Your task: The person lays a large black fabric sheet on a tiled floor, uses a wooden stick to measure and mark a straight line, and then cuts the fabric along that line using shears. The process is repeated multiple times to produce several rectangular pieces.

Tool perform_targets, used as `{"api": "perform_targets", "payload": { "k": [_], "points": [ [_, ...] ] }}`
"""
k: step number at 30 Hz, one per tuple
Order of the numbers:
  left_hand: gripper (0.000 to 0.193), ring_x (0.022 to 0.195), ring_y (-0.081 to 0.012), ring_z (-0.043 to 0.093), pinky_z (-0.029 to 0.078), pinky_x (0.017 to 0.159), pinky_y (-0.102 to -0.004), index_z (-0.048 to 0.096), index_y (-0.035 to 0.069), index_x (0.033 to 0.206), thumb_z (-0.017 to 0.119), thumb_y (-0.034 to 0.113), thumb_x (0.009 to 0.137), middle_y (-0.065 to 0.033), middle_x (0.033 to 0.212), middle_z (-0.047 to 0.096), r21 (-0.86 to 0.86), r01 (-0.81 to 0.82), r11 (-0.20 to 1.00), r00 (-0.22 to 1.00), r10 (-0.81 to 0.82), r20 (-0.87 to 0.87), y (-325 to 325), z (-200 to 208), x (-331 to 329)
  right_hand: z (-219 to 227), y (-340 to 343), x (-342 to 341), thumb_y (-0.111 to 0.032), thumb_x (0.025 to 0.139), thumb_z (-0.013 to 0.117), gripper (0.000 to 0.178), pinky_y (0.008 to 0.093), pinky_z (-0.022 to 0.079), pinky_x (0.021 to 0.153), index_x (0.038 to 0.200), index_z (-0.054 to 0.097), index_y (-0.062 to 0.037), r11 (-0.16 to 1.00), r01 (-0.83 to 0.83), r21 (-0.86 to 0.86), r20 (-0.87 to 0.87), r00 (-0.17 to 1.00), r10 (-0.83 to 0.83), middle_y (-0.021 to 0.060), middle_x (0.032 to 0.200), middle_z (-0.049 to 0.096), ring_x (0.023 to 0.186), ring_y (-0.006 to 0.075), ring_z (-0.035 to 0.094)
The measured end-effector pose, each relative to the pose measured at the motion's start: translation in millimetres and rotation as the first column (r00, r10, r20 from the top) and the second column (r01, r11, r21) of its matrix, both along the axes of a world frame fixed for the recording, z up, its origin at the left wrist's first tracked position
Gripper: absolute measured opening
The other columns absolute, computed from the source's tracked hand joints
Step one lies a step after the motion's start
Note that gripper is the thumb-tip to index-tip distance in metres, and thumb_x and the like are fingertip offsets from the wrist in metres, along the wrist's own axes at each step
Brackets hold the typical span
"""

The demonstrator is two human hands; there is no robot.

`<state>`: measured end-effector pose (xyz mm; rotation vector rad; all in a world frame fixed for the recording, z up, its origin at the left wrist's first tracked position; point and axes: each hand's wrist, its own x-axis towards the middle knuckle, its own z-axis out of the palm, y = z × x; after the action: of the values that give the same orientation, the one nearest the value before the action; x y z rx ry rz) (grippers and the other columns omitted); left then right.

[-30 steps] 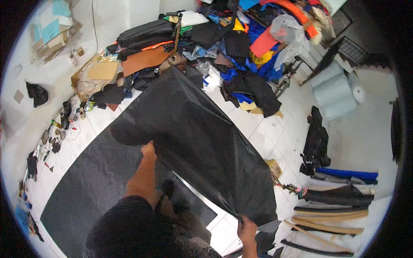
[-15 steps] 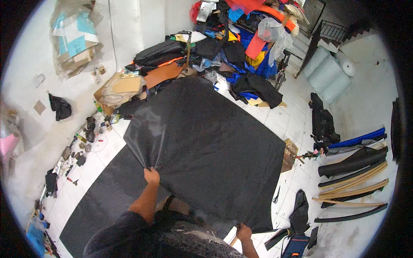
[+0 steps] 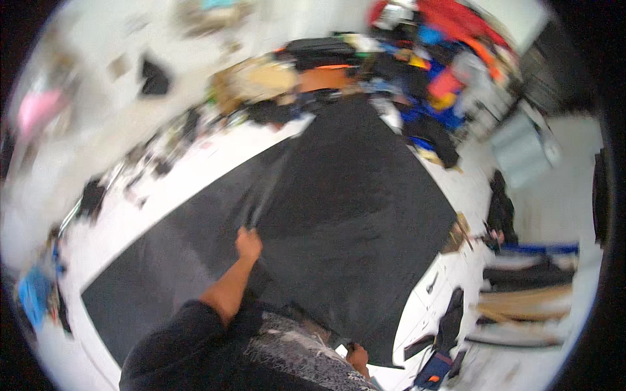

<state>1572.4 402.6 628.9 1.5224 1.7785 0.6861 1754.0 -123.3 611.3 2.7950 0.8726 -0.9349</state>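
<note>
A large black fabric sheet (image 3: pixel 352 195) covers much of the floor in front of me. My left hand (image 3: pixel 248 245) is closed on its near-left edge, and folds run up from the grip. My right hand (image 3: pixel 357 356) is closed around the sheet's near edge, low in the picture, close to my body. Under the lifted edge lies a dark grey-black layer (image 3: pixel 163 260), spread out to the left. Whether both layers are one piece, I cannot tell. Motion blurs much of the view.
Piled fabric scraps (image 3: pixel 437 85) in many colours stand at the far side. Small tools and bits line the left wall. On the right lie rolled strips (image 3: pixel 521 303), scissors (image 3: pixel 432 283) on white floor tiles, and a dark blue pouch (image 3: pixel 433 370). A pale roll (image 3: pixel 521 150) leans farther back.
My view has swung, so the room appears shifted to the right and tilted. Both hands keep their hold on the sheet; its left part has been drawn across, showing more of the layer beneath.
</note>
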Motion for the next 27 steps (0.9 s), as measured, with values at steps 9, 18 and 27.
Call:
{"api": "perform_targets", "payload": {
  "k": [9,18,27],
  "points": [
    [0.025,0.094,-0.0498,0.059,0.046,0.081,-0.0574,0.046,0.000,0.106,0.046,0.024,0.098,-0.0324,0.098,0.062,-0.246,-0.031,0.969,0.979,0.079,0.189,-80.4,8.4,-230.1,-0.8,18.5,-85.5,-0.036,0.086,0.056,0.033,0.0536,0.051,0.075,0.098,0.067,-0.0072,0.893,-0.425,-0.144,0.001,0.903,0.430,0.0231,0.082,0.065,0.078,0.0455,0.064],
    [0.023,0.087,-0.0488,0.060,0.046,0.076,-0.0573,0.043,0.001,0.108,0.044,0.022,0.099,-0.0307,0.088,0.062,0.000,0.124,0.992,0.949,-0.119,0.292,-154.4,5.5,-381.8,17.4,72.0,-220.9,-0.035,0.085,0.058,0.033,0.0544,0.051,0.075,0.100,0.066,-0.0069,0.882,-0.466,0.073,0.138,0.880,0.454,0.0234,0.083,0.065,0.079,0.0454,0.064],
    [0.021,0.082,-0.0503,0.059,0.045,0.071,-0.0583,0.042,0.001,0.104,0.043,0.021,0.099,-0.0304,0.082,0.061,0.092,0.153,0.984,0.967,-0.168,0.193,-189.8,42.7,-585.4,-16.6,-83.7,-493.2,-0.033,0.084,0.059,0.033,0.0551,0.050,0.075,0.102,0.065,-0.0066,0.951,-0.310,-0.001,0.064,0.949,0.309,0.0236,0.085,0.065,0.080,0.0454,0.064]
  ]
}}
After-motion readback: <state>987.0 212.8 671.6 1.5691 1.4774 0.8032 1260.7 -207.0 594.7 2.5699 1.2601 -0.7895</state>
